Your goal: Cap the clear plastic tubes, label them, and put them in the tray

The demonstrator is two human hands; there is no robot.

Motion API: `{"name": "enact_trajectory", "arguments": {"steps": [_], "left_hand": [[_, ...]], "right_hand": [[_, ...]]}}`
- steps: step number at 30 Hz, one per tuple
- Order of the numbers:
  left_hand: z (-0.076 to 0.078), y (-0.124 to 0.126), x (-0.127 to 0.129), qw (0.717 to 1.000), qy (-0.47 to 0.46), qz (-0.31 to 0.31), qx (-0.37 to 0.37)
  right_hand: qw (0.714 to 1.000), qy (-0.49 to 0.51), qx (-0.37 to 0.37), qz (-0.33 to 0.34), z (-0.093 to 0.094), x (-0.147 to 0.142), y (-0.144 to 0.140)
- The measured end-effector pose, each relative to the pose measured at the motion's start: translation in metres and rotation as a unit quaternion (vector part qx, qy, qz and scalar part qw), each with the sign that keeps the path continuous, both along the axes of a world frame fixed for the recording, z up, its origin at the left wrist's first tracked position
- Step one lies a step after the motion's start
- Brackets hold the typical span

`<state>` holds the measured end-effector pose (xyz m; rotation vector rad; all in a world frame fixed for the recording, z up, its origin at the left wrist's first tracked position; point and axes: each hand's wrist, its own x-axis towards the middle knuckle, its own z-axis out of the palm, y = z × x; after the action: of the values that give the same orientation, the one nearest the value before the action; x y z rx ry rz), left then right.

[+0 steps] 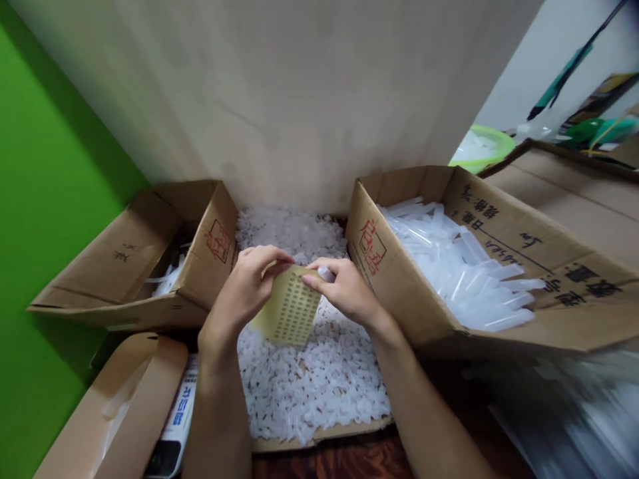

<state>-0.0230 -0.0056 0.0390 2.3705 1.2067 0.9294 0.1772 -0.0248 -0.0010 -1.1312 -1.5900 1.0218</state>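
Observation:
A yellowish sheet of small printed labels (295, 309) hangs between my hands. My left hand (249, 283) pinches its upper edge between thumb and fingers. At the sheet's upper right corner is the thumb of my right hand (344, 286). A whitish translucent plastic tube (327, 273) pokes out from the curled fingers of that hand; most of it is hidden. Below the sheet lies a wide layer of small white plastic pieces (319, 392), with a heap of them farther back.
To the right a cardboard box (409, 293) holds many translucent tubes (449, 266). Another cardboard box (114, 253) on the left has a few white pieces inside. A tan open container (164, 386) and a white-and-blue box (182, 406) stand front left. A whitish panel (299, 100) rises behind.

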Motion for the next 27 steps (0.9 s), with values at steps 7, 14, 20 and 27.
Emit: {"name": "enact_trajectory", "arguments": {"steps": [7, 14, 20, 27], "left_hand": [[0.009, -0.008, 0.018, 0.994, -0.055, 0.012, 0.098], [0.008, -0.01, 0.026, 0.988, -0.15, -0.003, 0.046], [0.007, -0.011, 0.027, 0.985, -0.168, 0.006, 0.047], [0.005, -0.013, 0.031, 0.981, -0.191, 0.022, 0.042]], "right_hand": [[0.981, 0.193, -0.002, -0.033, 0.002, -0.001, -0.001], [0.974, 0.223, 0.029, -0.028, 0.002, -0.002, -0.002], [0.977, 0.194, 0.074, -0.042, 0.006, -0.003, -0.002], [0.978, 0.172, 0.1, -0.06, 0.006, -0.002, -0.001]]}}
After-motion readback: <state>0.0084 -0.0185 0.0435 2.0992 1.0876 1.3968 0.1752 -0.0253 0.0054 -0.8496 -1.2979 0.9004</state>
